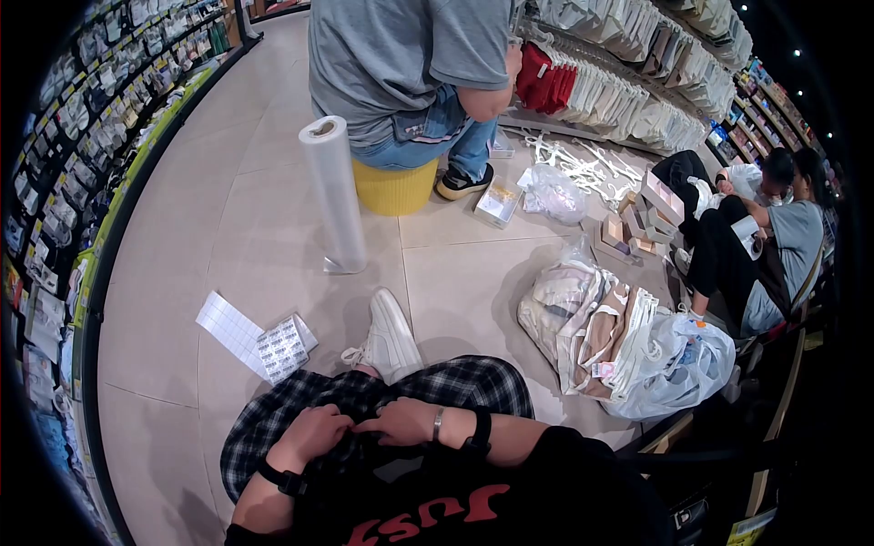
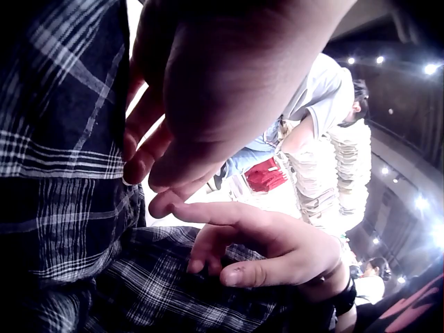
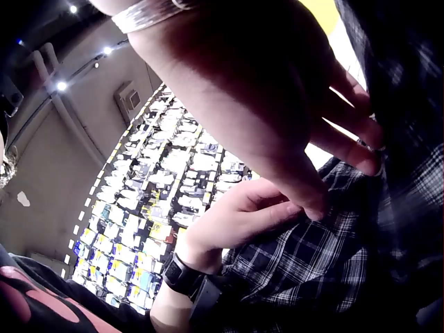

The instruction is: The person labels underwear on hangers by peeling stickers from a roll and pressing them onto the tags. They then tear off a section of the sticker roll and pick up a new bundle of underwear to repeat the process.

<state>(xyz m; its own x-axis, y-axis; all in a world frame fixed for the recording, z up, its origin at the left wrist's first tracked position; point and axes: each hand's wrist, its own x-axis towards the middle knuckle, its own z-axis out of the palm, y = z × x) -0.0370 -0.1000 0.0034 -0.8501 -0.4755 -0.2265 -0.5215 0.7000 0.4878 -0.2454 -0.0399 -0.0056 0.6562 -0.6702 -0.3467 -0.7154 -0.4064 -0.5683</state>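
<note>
Both bare hands are over the lap, above black-and-white plaid trousers (image 1: 473,378). My left hand (image 1: 319,429) has loosely bent fingers near the cloth and nothing in them. Beside it my right hand (image 1: 401,421) reaches across, its index finger (image 2: 208,213) extended until the tip meets the left hand's fingers. In the left wrist view the right hand's other fingers curl loosely, holding nothing. Thumb and fingers of the left hand hang close to the trousers in that view. On the floor ahead lie printed label sheets (image 1: 284,348).
A tall roll of clear plastic (image 1: 337,196) stands ahead, near a person seated on a yellow stool (image 1: 396,187). To the right sit bagged garments (image 1: 583,328), a white plastic bag (image 1: 683,364) and loose hangers (image 1: 578,164). Shelves of packets (image 1: 100,118) line the left.
</note>
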